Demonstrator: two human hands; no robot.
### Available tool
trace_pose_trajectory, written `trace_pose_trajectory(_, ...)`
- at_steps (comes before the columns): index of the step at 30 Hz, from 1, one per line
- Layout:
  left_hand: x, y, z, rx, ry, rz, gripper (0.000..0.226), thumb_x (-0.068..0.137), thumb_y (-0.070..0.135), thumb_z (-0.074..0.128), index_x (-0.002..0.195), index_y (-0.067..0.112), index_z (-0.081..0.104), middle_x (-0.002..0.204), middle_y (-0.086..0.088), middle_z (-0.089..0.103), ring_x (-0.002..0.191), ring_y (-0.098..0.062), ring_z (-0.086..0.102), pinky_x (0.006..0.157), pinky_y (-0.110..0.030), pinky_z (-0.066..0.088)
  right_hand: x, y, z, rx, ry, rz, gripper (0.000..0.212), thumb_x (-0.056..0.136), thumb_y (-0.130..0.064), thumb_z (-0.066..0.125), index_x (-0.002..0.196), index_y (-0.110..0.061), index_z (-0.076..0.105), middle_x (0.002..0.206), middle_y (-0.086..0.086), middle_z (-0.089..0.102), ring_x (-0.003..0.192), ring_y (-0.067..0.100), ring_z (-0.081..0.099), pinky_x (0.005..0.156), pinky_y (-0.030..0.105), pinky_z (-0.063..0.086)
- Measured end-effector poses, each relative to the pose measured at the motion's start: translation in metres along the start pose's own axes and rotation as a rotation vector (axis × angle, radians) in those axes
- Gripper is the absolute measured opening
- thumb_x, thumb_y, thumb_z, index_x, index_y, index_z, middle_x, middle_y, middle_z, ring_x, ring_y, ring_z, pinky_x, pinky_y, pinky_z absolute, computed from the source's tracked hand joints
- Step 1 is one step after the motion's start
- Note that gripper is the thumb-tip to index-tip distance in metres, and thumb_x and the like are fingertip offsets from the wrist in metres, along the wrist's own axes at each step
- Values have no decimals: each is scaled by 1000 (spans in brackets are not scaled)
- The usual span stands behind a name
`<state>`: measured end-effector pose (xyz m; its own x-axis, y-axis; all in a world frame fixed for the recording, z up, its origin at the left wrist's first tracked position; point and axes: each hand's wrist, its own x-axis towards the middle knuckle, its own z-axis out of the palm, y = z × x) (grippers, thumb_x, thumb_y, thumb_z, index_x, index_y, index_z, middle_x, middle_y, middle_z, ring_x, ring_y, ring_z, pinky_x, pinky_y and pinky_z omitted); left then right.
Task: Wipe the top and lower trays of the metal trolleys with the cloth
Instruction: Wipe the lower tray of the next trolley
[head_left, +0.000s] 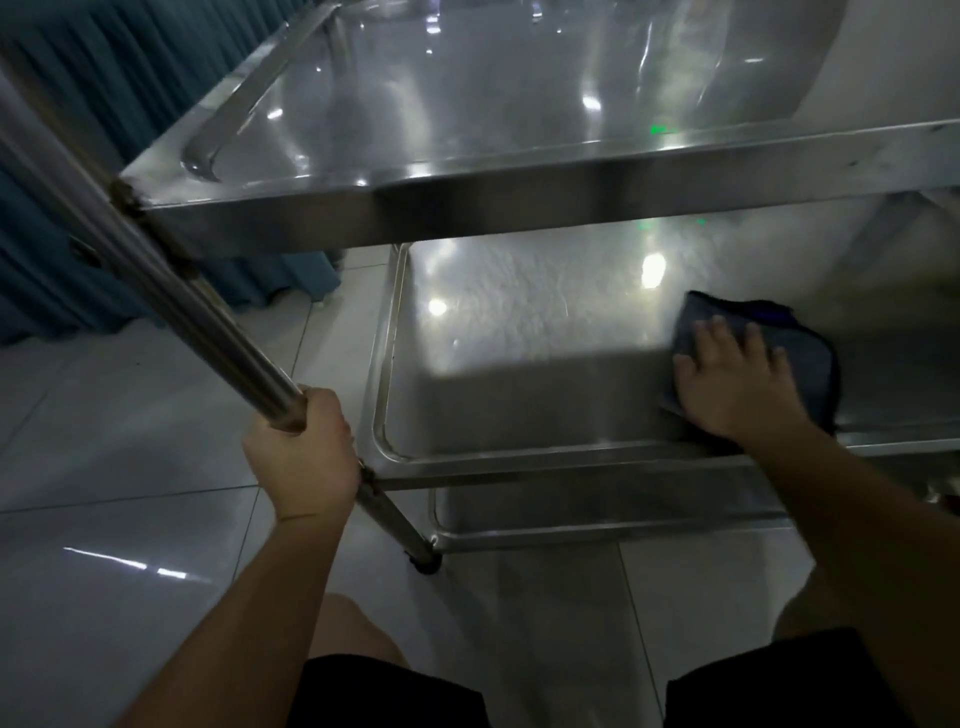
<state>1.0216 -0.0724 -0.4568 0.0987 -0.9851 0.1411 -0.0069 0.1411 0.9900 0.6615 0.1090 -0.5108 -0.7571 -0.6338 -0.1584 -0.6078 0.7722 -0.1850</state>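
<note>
Stainless steel is filling the head view: a metal trolley (519, 208) with a top tray (519, 78) and a lower tray (519, 364), both shining with blurred reflections. The top tray's far end is running out of the picture at the upper edge, and its front rim is hiding the back of the lower tray. The right hand (737, 379) is lying flat with straight, spread fingers, pressing a dark cloth (810, 358) onto the right part of the lower tray; much of the cloth is sitting hidden under the palm. The left hand (304, 457) is curling tightly around the trolley's near-left leg (171, 291). Teal curtain (78, 104) is hanging at left, over pale floor tiles (130, 441). Dark shorts (395, 691) are showing at the bottom edge, cut off.
</note>
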Motion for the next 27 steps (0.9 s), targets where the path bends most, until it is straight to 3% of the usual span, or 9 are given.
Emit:
trace_pose_trajectory(6, 1, -2, -1, 30, 16, 23, 13, 80, 32, 61, 68, 28, 59, 54, 7, 53, 50, -11, 55, 48, -25, 48, -18, -149, 35, -58, -51, -417, 69, 104, -56, 8, 166, -26, 0, 173, -5, -7, 159, 29, -7, 126, 52, -4)
trace_pose_trajectory(10, -1, -1, -3, 44, -11, 47, 11, 86, 22, 58, 77, 17, 54, 58, 4, 53, 53, -13, 55, 51, -24, 51, 10, -135, 26, -87, -70, -584, 70, 102, -61, 8, 165, -32, 6, 173, -9, 0, 160, 23, -1, 127, 50, 1)
trace_pose_trajectory(12, -3, -1, -2, 39, -19, 58, 8, 88, 17, 57, 82, 13, 54, 60, 0, 51, 54, -14, 54, 51, -24, 50, 37, -102, 16, -76, -20, -540, 68, 103, -61, 17, 164, -32, 15, 173, -6, 11, 159, 25, 9, 125, 52, 10)
trace_pose_trajectory(15, -4, -2, -1, 56, 17, 74, 14, 90, 18, 58, 77, 19, 54, 58, 3, 53, 55, -14, 56, 53, -24, 53, 80, -27, -4, -56, 58, -309, 66, 105, -58, 28, 163, -28, 22, 172, -2, 17, 158, 30, 15, 123, 57, 15)
trace_pose_trajectory(19, -3, -6, 0, 90, 70, 55, 12, 88, 27, 60, 76, 24, 57, 58, 6, 59, 57, -12, 61, 56, -26, 55, 88, 67, -20, -41, 49, -54, 73, 101, -65, 18, 163, -27, 16, 173, -1, 12, 158, 31, 10, 125, 59, 13)
trace_pose_trajectory(24, -6, -5, 1, 116, 120, 6, 17, 79, 43, 59, 80, 26, 58, 59, 8, 62, 58, -8, 64, 54, -24, 54, 48, 67, -11, -33, -35, -19, 78, 97, -70, 7, 164, -32, 0, 174, -8, -4, 159, 27, -3, 126, 54, 3)
trace_pose_trajectory(27, -7, 0, 0, 133, 91, -32, 23, 83, 43, 59, 82, 20, 60, 61, 7, 60, 59, -10, 63, 56, -27, 54, 19, 44, 3, -62, -29, -98, 78, 96, -70, 2, 164, -33, -4, 173, -9, -6, 159, 27, -3, 126, 53, 3)
